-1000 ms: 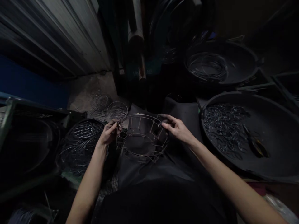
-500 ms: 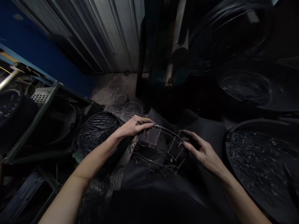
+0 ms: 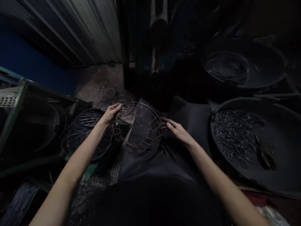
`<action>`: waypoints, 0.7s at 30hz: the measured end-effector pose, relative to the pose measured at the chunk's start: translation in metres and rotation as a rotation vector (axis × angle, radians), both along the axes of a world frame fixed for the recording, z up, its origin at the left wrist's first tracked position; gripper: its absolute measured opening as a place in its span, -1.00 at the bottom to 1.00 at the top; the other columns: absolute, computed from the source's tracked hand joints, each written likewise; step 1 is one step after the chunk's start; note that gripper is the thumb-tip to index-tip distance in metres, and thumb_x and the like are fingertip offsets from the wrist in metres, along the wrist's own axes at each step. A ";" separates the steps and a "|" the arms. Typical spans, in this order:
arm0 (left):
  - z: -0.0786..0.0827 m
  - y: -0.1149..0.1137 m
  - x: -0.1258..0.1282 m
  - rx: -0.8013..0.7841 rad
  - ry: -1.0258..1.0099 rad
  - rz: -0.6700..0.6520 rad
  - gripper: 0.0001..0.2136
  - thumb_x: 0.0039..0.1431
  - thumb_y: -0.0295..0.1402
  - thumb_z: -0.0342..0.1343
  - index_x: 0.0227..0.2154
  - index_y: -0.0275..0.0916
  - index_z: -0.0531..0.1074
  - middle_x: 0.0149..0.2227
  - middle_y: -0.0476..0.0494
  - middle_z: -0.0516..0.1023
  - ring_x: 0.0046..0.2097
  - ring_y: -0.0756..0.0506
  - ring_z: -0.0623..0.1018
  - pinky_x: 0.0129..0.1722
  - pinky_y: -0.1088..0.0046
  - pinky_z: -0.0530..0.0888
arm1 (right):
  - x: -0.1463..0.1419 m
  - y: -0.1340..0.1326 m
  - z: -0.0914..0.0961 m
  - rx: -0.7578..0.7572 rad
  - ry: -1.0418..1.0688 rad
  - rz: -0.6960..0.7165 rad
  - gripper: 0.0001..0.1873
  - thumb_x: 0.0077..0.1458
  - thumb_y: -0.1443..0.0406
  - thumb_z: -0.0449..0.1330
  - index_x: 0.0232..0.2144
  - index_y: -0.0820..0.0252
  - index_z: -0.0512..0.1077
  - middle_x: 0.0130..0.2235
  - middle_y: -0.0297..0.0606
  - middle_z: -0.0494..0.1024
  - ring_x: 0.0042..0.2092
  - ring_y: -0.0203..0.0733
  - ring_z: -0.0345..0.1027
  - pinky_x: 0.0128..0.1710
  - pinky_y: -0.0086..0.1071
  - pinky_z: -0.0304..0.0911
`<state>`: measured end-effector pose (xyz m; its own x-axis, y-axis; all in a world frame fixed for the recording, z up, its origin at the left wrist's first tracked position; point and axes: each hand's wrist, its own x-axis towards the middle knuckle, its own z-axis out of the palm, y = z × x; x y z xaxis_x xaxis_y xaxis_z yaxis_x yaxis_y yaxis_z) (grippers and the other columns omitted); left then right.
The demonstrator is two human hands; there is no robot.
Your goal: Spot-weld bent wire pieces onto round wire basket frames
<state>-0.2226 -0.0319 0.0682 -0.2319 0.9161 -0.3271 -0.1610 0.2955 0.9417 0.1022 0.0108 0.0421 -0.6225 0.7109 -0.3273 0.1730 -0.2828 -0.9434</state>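
Note:
A round wire frame, two rings joined by short struts, rests tilted over my dark-clothed lap. My left hand is closed on its upper left rim. My right hand lies at its right edge with fingers stretched toward the wire, touching it. Just beyond my left hand a small wire mesh disc lies on the floor.
A dark tub of finished wire frames stands at the left. At the right, a large black pan holds small wire pieces and pliers. Behind it another pan holds coiled wire. A corrugated metal wall rises behind.
The frame has been turned and tipped toward the left. My left hand shifted to its upper left rim and my right hand's fingers straightened. The camera swung back to the right.

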 end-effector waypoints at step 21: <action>-0.031 -0.002 0.119 -0.069 -0.604 0.008 -0.70 0.10 -0.41 0.16 -0.09 -0.37 0.39 -0.12 -0.29 0.52 -0.06 -0.10 0.53 -0.06 0.41 0.49 | 0.080 0.057 0.005 -0.348 -0.040 -0.672 -0.72 0.00 0.20 0.26 -0.55 0.17 0.24 -0.70 -0.53 0.19 -0.70 -0.47 0.02 -0.70 -0.56 0.10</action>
